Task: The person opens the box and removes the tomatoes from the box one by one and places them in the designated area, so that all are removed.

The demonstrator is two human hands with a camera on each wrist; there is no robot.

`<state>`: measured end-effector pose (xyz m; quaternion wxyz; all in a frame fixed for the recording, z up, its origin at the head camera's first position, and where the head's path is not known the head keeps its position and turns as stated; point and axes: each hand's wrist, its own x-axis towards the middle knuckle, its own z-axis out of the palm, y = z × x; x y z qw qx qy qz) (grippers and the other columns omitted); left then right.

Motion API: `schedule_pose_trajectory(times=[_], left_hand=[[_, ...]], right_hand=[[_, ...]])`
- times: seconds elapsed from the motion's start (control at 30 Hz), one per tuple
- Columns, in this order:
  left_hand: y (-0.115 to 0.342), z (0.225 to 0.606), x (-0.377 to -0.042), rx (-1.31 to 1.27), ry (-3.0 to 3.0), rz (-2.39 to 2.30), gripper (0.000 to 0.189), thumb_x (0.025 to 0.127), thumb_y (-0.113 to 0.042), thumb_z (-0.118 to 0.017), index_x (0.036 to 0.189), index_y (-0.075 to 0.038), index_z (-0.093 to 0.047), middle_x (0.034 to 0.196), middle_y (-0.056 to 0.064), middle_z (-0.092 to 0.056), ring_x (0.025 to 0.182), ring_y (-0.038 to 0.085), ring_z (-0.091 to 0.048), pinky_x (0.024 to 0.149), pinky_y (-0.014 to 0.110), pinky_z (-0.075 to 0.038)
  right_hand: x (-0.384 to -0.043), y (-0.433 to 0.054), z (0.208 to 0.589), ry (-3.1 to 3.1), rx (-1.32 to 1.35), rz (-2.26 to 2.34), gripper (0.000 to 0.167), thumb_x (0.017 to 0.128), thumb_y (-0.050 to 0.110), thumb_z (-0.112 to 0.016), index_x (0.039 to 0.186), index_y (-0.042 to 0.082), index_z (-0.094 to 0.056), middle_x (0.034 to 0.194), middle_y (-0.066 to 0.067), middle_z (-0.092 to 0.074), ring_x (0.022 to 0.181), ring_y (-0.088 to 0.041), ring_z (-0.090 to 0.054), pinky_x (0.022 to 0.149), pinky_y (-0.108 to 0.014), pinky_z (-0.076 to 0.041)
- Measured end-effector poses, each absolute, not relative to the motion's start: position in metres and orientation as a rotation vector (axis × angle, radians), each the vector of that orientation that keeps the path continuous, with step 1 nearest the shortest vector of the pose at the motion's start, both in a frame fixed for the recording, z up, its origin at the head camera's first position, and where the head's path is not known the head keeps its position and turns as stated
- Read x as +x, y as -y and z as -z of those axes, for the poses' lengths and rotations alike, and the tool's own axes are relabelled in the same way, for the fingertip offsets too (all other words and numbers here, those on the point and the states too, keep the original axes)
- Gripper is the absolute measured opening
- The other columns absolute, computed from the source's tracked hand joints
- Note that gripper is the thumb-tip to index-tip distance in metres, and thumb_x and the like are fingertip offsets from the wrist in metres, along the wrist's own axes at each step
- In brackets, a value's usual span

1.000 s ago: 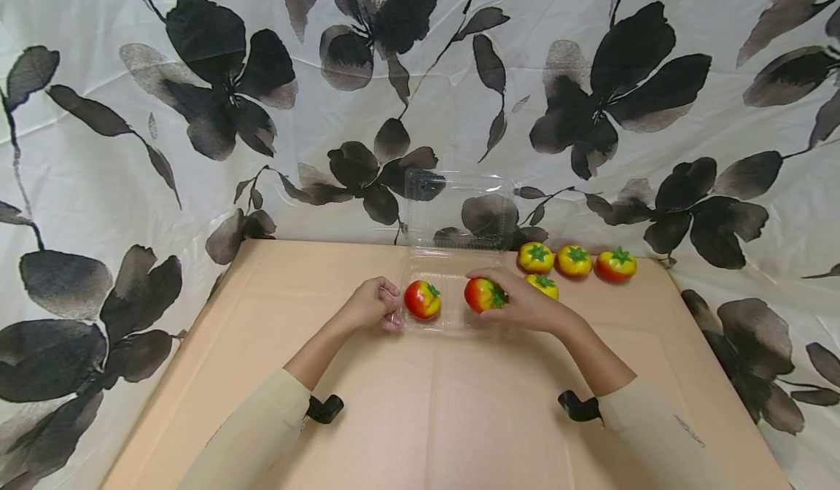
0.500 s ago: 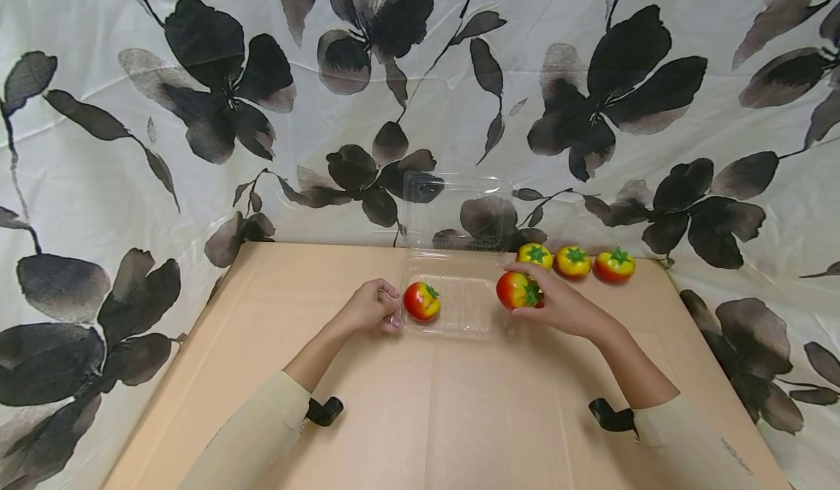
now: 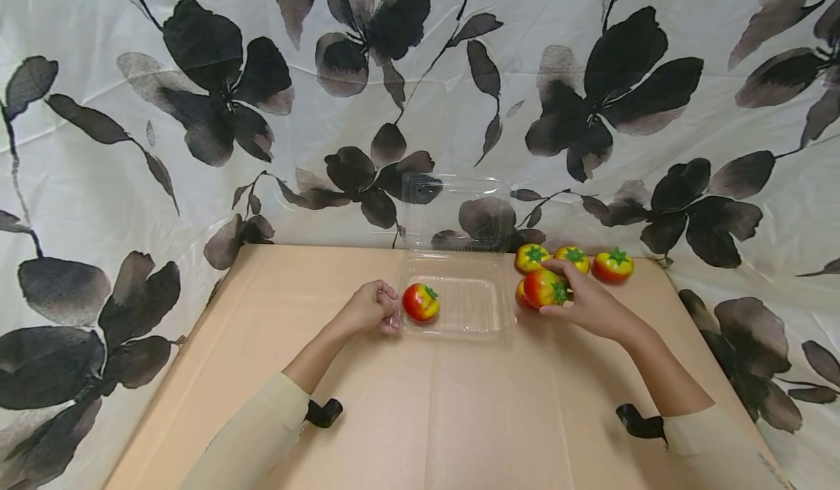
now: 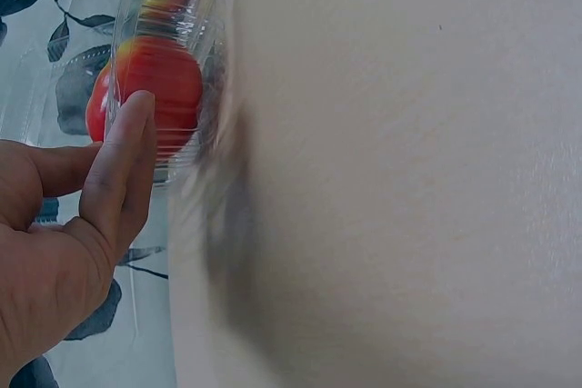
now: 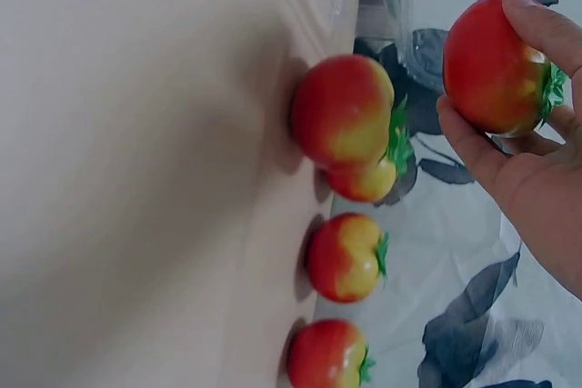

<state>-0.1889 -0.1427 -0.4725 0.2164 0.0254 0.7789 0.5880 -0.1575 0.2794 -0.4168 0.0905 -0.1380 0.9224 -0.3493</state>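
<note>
My left hand (image 3: 371, 308) pinches the left rim of a clear plastic clamshell container (image 3: 475, 284), whose lid (image 3: 457, 216) stands raised at the back. Inside its left part sits a red and yellow tomato (image 3: 421, 302) with a green leafy top. The left wrist view shows the thumb and fingers on either side of the container's wall (image 4: 186, 56). To the right of the container, my right hand (image 3: 593, 306) grips a second tomato (image 3: 543, 288), raised off the table in the right wrist view. Another tomato (image 5: 343, 111) rests below it, mostly covered by it in the head view.
Three more tomatoes stand in a row along the table's back edge: one on the left (image 3: 531, 257), one in the middle (image 3: 572, 258) and one on the right (image 3: 613, 265). A floral cloth (image 3: 420, 96) hangs behind the tan table (image 3: 394, 417).
My right hand has carried its tomato rightward, from over the container to beyond its right side. The left hand has kept its grip on the rim, and the container has stayed put.
</note>
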Motion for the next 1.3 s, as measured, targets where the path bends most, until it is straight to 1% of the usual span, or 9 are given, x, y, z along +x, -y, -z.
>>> schedule_pose_trajectory(times=[0.17, 0.27, 0.43, 0.63, 0.87, 1.0, 1.17, 1.3], left_hand=[[0.143, 0.472, -0.189, 0.067, -2.167, -1.624, 0.019, 0.099, 0.008, -0.058, 0.116, 0.01, -0.051, 0.081, 0.016, -0.062, 0.061, 0.018, -0.068, 0.062, 0.036, -0.067], [0.144, 0.473, -0.189, 0.068, -2.164, -1.624, 0.019, 0.099, 0.008, -0.058, 0.116, 0.01, -0.05, 0.082, 0.017, -0.062, 0.061, 0.018, -0.068, 0.062, 0.036, -0.067], [0.144, 0.473, -0.189, 0.076, -2.174, -1.611, 0.019, 0.099, 0.007, -0.059, 0.115, 0.009, -0.051, 0.083, 0.017, -0.062, 0.061, 0.017, -0.068, 0.062, 0.037, -0.067], [0.143, 0.475, -0.19, 0.069, -2.162, -1.617, 0.019, 0.099, 0.007, -0.059, 0.116, 0.009, -0.05, 0.083, 0.017, -0.062, 0.063, 0.019, -0.068, 0.063, 0.039, -0.068], [0.143, 0.475, -0.191, 0.078, -2.161, -1.616, 0.019, 0.099, 0.007, -0.059, 0.116, 0.009, -0.05, 0.083, 0.018, -0.063, 0.062, 0.018, -0.069, 0.065, 0.042, -0.068], [0.143, 0.474, -0.19, 0.087, -2.169, -1.613, 0.019, 0.099, 0.007, -0.06, 0.115, 0.009, -0.051, 0.082, 0.018, -0.062, 0.061, 0.018, -0.068, 0.063, 0.04, -0.068], [0.144, 0.474, -0.19, 0.072, -2.178, -1.615, 0.017, 0.099, 0.008, -0.058, 0.114, 0.009, -0.051, 0.08, 0.017, -0.062, 0.061, 0.019, -0.068, 0.06, 0.037, -0.067], [0.144, 0.475, -0.19, 0.071, -2.173, -1.615, 0.017, 0.099, 0.009, -0.058, 0.114, 0.009, -0.051, 0.08, 0.016, -0.061, 0.061, 0.019, -0.069, 0.061, 0.038, -0.067]], right_hand=[[-0.153, -0.289, 0.415, -2.736, -0.398, 1.028, 0.083, 0.09, 0.034, -0.081, 0.152, 0.009, -0.032, 0.152, -0.023, -0.041, 0.138, -0.047, -0.043, 0.111, -0.068, -0.046], [-0.152, -0.295, 0.415, -2.743, -0.389, 1.017, 0.081, 0.091, 0.035, -0.08, 0.151, 0.008, -0.033, 0.151, -0.024, -0.041, 0.137, -0.047, -0.043, 0.112, -0.069, -0.044], [-0.154, -0.308, 0.42, -2.774, -0.384, 0.991, 0.081, 0.091, 0.03, -0.08, 0.152, 0.003, -0.034, 0.151, -0.026, -0.04, 0.137, -0.05, -0.042, 0.111, -0.072, -0.042], [-0.157, -0.324, 0.428, -2.794, -0.398, 0.981, 0.079, 0.09, 0.026, -0.082, 0.151, 0.002, -0.038, 0.151, -0.027, -0.04, 0.136, -0.05, -0.04, 0.111, -0.077, -0.038], [-0.162, -0.336, 0.434, -2.803, -0.376, 0.938, 0.077, 0.088, 0.022, -0.083, 0.149, -0.001, -0.041, 0.15, -0.031, -0.04, 0.136, -0.052, -0.038, 0.112, -0.078, -0.035], [-0.165, -0.342, 0.439, -2.804, -0.346, 0.912, 0.076, 0.088, 0.021, -0.083, 0.148, -0.002, -0.041, 0.15, -0.033, -0.039, 0.134, -0.054, -0.038, 0.111, -0.078, -0.036], [-0.168, -0.349, 0.447, -2.797, -0.31, 0.903, 0.077, 0.089, 0.02, -0.082, 0.15, 0.0, -0.04, 0.148, -0.031, -0.043, 0.13, -0.051, -0.043, 0.11, -0.076, -0.04], [-0.169, -0.352, 0.455, -2.785, -0.268, 0.923, 0.079, 0.09, 0.02, -0.081, 0.151, -0.002, -0.035, 0.146, -0.032, -0.044, 0.128, -0.053, -0.045, 0.109, -0.077, -0.04]])
